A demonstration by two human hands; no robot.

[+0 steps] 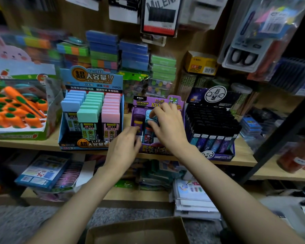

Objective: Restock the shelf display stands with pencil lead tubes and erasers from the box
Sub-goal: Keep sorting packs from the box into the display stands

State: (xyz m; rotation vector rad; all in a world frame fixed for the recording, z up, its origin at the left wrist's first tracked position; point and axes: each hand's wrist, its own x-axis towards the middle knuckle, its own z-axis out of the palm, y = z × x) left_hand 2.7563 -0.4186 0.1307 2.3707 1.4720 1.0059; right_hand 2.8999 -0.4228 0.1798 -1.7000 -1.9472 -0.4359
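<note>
A purple display stand [180, 106] of pencil lead tubes sits on the wooden shelf [243, 155], between a blue stand [91, 80] of pastel-capped tubes and a black stand [211, 124] of dark tubes. My right hand [167, 124] reaches into the purple stand, fingers curled over the blue-capped tubes [149, 131] in its middle row. My left hand [123, 147] rests at the stand's front left corner, fingers bent beside the purple tubes [138, 125]. Whether either hand grips a tube is hidden. The cardboard box [139, 231] lies open below me.
A tray of orange carrot-shaped erasers [16, 110] stands at the left. Stacked colourful packs [104, 50] line the shelf's back. Hanging packets [158, 14] cover the wall above. A lower shelf [148, 194] holds stationery packs and paper stacks.
</note>
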